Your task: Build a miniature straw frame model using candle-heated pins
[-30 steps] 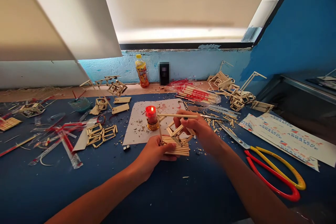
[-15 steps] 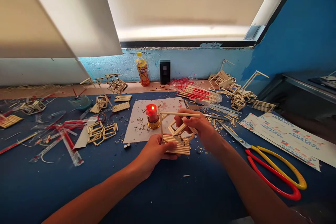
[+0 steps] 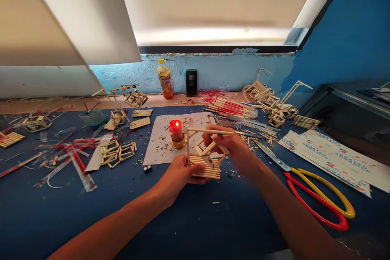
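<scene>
My left hand [image 3: 176, 176] is closed on the edge of a flat base of wooden sticks [image 3: 211, 172], thumb on top and fingers beneath. An upright stick [image 3: 188, 146] rises from the base's left side, and a horizontal stick [image 3: 199, 130] runs from its top toward my right hand [image 3: 236, 146]. That hand is closed around the right part of a small open stick frame [image 3: 207, 154], tilted just above the base. Whether frame and base touch is hard to see. Behind my left hand burns a red candle [image 3: 176, 131] in a gold-coloured holder [image 3: 178, 144].
The candle stands on a stained white sheet [image 3: 157, 146] strewn with bits. Scissors [image 3: 319, 199] with red and yellow handles lie at right, near printed cardboard strips [image 3: 332, 158]. More stick models [image 3: 118, 154] and plastic wrappers [image 3: 81, 162] lie left; bundled sticks [image 3: 231, 107] and a bottle [image 3: 165, 81] are behind.
Both hands keep their hold with hardly any movement. The view has shifted very slightly.
</scene>
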`<state>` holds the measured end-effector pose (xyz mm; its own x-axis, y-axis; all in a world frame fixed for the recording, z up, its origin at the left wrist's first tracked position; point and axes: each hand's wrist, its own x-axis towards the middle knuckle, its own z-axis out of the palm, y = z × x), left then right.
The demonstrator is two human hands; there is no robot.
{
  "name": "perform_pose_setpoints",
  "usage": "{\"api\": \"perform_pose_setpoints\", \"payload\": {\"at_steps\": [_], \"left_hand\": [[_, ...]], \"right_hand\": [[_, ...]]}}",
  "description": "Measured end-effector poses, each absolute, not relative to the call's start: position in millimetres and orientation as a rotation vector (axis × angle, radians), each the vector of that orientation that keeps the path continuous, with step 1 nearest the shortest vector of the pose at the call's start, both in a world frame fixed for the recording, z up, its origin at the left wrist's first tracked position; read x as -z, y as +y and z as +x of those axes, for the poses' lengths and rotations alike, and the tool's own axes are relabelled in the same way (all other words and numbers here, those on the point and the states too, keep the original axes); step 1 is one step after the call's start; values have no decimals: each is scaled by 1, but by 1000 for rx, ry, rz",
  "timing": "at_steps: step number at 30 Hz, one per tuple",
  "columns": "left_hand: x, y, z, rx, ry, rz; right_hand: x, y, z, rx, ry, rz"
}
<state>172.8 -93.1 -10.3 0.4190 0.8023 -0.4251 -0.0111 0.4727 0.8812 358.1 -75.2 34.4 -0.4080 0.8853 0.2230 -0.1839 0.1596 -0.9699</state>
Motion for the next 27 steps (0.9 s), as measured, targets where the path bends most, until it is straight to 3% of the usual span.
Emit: {"api": "perform_pose_setpoints", "payload": {"at_steps": [27], "left_hand": [[11, -92, 169, -654, 958, 940]], "right_hand": [[-33, -74, 361, -1501, -1551, -644]]}}
